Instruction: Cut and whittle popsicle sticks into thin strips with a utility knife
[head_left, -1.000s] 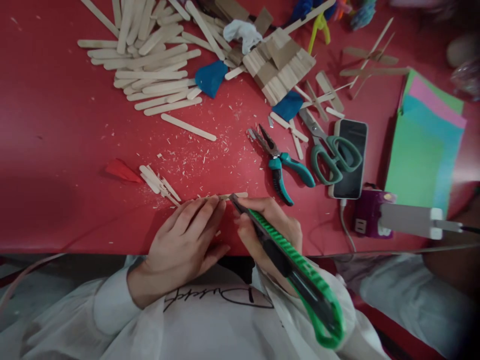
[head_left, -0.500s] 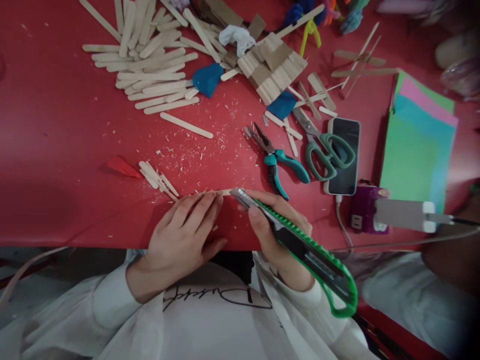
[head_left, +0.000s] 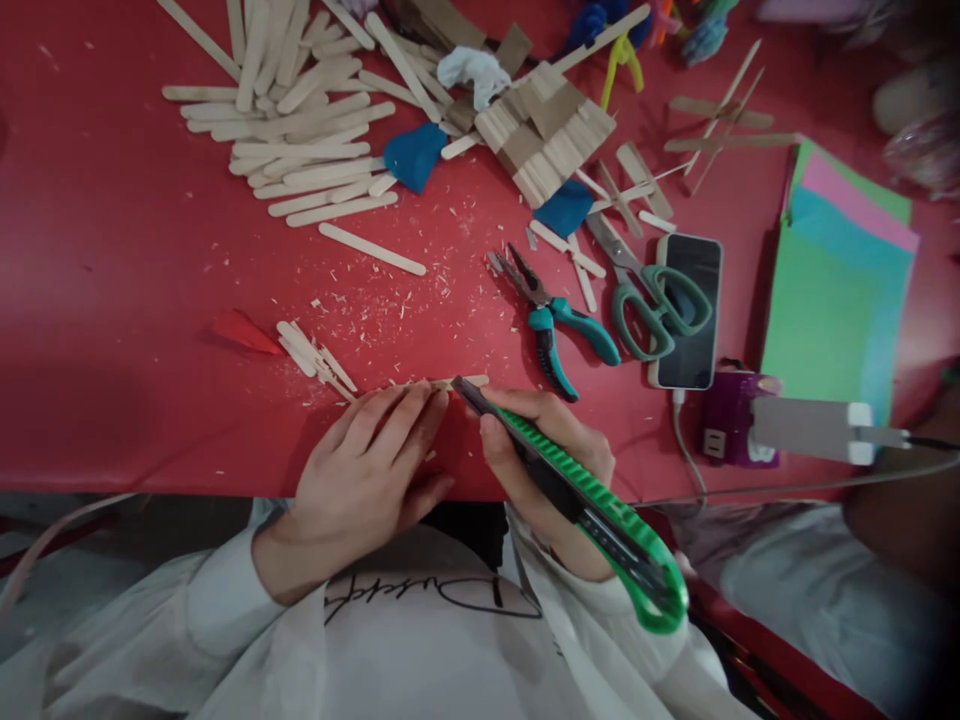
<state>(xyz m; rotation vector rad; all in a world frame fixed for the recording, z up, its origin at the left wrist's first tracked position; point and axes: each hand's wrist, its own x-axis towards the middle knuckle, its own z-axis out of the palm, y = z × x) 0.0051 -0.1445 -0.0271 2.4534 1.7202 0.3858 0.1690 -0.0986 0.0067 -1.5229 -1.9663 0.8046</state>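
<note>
My left hand (head_left: 371, 455) bends over a thin wooden craft stick (head_left: 472, 380) near the table's front edge, its fingers close together and pressing the stick down. Most of that stick is hidden under the fingers; its right end shows. In my right hand (head_left: 551, 450) is a green and black utility knife (head_left: 577, 475), with my fingers wrapped round its body. The blade tip meets the stick just right of my left fingertips. Left of my left hand lies a small bunch of split stick pieces (head_left: 315, 355), beside a red scrap (head_left: 244, 332).
Craft sticks (head_left: 300, 130) are piled at the back left. Pliers (head_left: 551, 320), scissors (head_left: 656, 305) and a phone (head_left: 686, 340) lie to the right. Coloured sheets (head_left: 825, 290) and a purple plug adapter (head_left: 739, 420) are farther right. Shavings litter the red table (head_left: 112, 300). Another person's arm (head_left: 892, 520) shows at right.
My right hand has shifted slightly left, and the knife has turned in it, its handle end swinging left. The blade tip has moved left along the stick. My left hand stays in place.
</note>
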